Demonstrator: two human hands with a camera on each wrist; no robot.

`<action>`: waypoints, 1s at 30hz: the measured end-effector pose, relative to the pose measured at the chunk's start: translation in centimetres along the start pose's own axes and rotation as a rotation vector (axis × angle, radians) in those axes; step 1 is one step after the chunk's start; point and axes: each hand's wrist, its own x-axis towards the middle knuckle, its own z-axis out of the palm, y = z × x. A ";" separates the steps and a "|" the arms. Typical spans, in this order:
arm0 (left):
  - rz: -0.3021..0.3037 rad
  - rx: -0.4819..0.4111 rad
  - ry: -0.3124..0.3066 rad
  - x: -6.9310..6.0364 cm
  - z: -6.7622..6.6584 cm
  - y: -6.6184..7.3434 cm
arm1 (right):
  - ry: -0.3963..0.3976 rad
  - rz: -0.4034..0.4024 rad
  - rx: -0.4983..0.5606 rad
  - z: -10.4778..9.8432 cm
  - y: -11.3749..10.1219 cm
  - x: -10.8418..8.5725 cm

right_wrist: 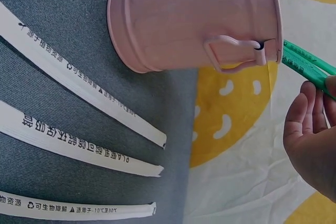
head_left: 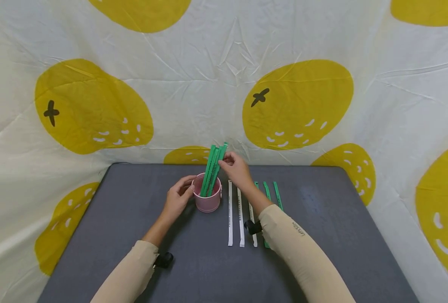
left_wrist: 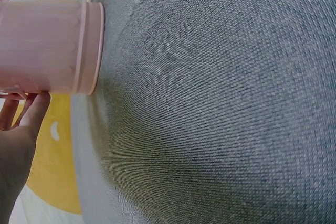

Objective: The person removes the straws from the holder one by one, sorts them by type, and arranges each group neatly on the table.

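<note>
A small pink metal bucket (head_left: 208, 205) stands upright on the dark table. Several green wrapped straws (head_left: 209, 172) lean inside it, their upper ends sticking out above the rim. My left hand (head_left: 177, 201) holds the bucket's left side near the rim; in the left wrist view its thumb (left_wrist: 38, 111) lies against the wall by a small handle. Above the rim on the right, my right hand (head_left: 238, 171) pinches a green straw among the bunch. In the right wrist view, green straws (right_wrist: 304, 62) run from the bucket mouth to the fingers, which partly hide them.
Right of the bucket, three white wrapped straws (head_left: 230, 219) lie side by side on the grey table (head_left: 140, 202). Farther right are several green wrapped straws (head_left: 278, 196), partly hidden under my right forearm. A fruit-patterned cloth (head_left: 201, 105) hangs behind the table.
</note>
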 end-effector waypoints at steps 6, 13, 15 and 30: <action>-0.011 -0.005 -0.009 -0.3 0.2 1.9 | 0.019 0.000 0.037 -0.7 -0.4 0.1; -0.009 0.004 -0.012 -0.8 0.2 3.5 | 0.041 0.009 0.079 -2.2 -1.4 0.2; -0.012 -0.002 -0.012 -0.8 0.2 3.5 | 0.043 0.012 0.102 -2.7 -1.6 0.2; -0.015 -0.011 -0.012 -0.9 0.4 3.7 | 0.102 -0.078 0.394 -6.9 -2.7 1.2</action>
